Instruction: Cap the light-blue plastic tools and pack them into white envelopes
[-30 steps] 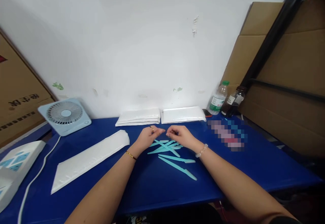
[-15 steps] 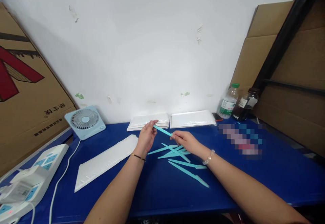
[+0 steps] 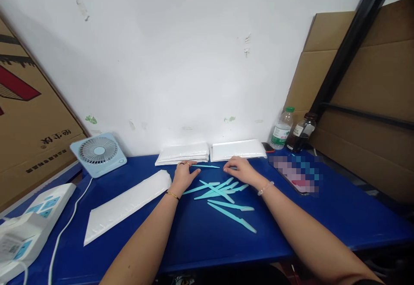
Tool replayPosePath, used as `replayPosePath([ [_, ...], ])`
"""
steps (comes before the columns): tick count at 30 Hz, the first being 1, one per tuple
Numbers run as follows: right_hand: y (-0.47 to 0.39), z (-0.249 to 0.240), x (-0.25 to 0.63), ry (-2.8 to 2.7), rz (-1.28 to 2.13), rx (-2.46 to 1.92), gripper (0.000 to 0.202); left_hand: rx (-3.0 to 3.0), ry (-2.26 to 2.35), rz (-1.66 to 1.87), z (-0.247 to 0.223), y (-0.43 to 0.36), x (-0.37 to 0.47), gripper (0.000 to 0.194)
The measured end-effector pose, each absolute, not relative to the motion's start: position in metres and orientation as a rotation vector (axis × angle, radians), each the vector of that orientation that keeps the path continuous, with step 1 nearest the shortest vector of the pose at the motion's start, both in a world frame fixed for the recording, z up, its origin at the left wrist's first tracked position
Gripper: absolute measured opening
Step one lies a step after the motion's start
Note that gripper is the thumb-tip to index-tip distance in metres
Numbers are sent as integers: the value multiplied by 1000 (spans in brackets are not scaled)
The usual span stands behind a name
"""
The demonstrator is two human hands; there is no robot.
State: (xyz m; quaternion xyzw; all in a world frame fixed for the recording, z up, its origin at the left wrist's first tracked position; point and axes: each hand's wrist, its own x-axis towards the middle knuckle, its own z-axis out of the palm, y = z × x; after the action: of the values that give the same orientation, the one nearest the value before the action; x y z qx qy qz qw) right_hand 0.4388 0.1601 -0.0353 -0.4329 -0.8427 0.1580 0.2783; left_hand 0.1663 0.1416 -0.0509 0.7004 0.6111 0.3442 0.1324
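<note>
A slim turquoise eyebrow razor [image 3: 208, 166] lies across the back of the blue table between my hands. My left hand [image 3: 183, 176] has its fingers over the razor's left end, with the thumb spread away. Just beyond the other end is my right hand [image 3: 242, 170], its fingers loosely bent and thumb apart, not closed on the razor. Nearer me, several more turquoise razors [image 3: 216, 190] cross in a loose pile. Two separate razors [image 3: 233, 217] point toward the lower right. A white padded envelope [image 3: 129, 203] rests slantwise left of my left hand.
Stacked white padded envelopes [image 3: 183, 152] and another white envelope stack [image 3: 239, 149] line the wall. On the left are a blue fan [image 3: 98, 153] and a power strip [image 3: 39, 220] with cords. A phone [image 3: 294, 175], a water bottle [image 3: 283, 129] and a dark bottle [image 3: 301, 134] stand right.
The razor held between both hands has been lowered to the table in front of the envelope stacks. My fingers have loosened, and the right hand has come off it. The view has shifted slightly.
</note>
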Motion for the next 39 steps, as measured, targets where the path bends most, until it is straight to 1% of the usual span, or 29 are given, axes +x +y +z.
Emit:
replayPosePath([
  [2, 149, -34, 423, -2373, 420, -1101, 20, 2161, 1762, 979, -45, 136, 171, 34],
  [5, 140, -38, 406, -2473, 414, -1093, 18, 2276, 1564, 819, -35, 127, 176, 30],
  [8, 141, -41, 403, -2452, 446, -1132, 14, 2352, 1412, 644, -30, 120, 179, 30],
  [11, 145, -40, 409, -2413, 455, -1100, 12, 2399, 1367, 554, -27, 120, 179, 27],
  [13, 149, -37, 417, -2404, 402, -1068, 11, 2456, 1413, 551, -26, 123, 178, 25],
  [17, 163, -31, 445, -2381, 267, -1161, 11, 2526, 1696, 621, -29, 134, 173, 21],
  [19, 171, -33, 459, -2386, 274, -1220, 11, 2511, 1795, 624, -34, 140, 172, 21],
  [22, 179, -40, 473, -2387, 330, -1208, 5, 2501, 1801, 635, -41, 144, 174, 18],
  [26, 182, -48, 474, -2355, 338, -1197, 12, 2494, 1539, 744, -39, 139, 178, 27],
  [29, 175, -43, 466, -2289, 276, -1200, 11, 2487, 1240, 606, -33, 130, 181, 25],
  [30, 172, -40, 463, -2279, 312, -1179, 12, 2481, 1182, 538, -32, 127, 182, 24],
  [32, 162, -34, 454, -2309, 509, -1119, 17, 2432, 1162, 457, -31, 125, 184, 21],
  [34, 153, -29, 445, -2360, 757, -1063, 26, 2321, 1231, 465, -34, 125, 185, 22],
  [36, 145, -27, 437, -2388, 931, -1032, 31, 2202, 1295, 511, -36, 127, 185, 24],
  [39, 143, -27, 433, -2359, 992, -1047, 30, 2106, 1332, 589, -38, 132, 182, 26],
])
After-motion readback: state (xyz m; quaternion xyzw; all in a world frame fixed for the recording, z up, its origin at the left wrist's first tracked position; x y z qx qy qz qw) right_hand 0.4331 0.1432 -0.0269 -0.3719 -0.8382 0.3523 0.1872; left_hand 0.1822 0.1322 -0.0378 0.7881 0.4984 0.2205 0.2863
